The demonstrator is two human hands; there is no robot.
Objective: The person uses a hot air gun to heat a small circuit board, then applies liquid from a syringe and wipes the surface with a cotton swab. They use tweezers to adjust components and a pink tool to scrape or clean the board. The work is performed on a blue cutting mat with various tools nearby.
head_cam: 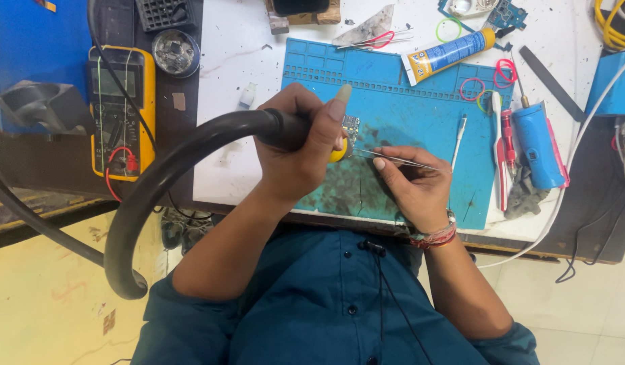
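Observation:
My left hand (300, 145) grips the black handle of a hot-air tool whose thick black hose (160, 182) loops down to the left; its yellow tip points at a small circuit board (351, 126) on the blue work mat (420, 118). Just right of the board, my right hand (414, 186) holds thin metal tweezers (400, 159), their points close to the board and the yellow tip. Both hands rest over the stained middle of the mat. My thumb and the tool partly hide the board.
A yellow multimeter (119, 108) lies at the left. On and near the mat lie a glue tube (451, 54), coloured rubber bands (472, 88), a screwdriver (459, 138), a white toothbrush (499, 145), a blue cylindrical tool (539, 145) and scissors (374, 40). A white cable (569, 176) runs down the right.

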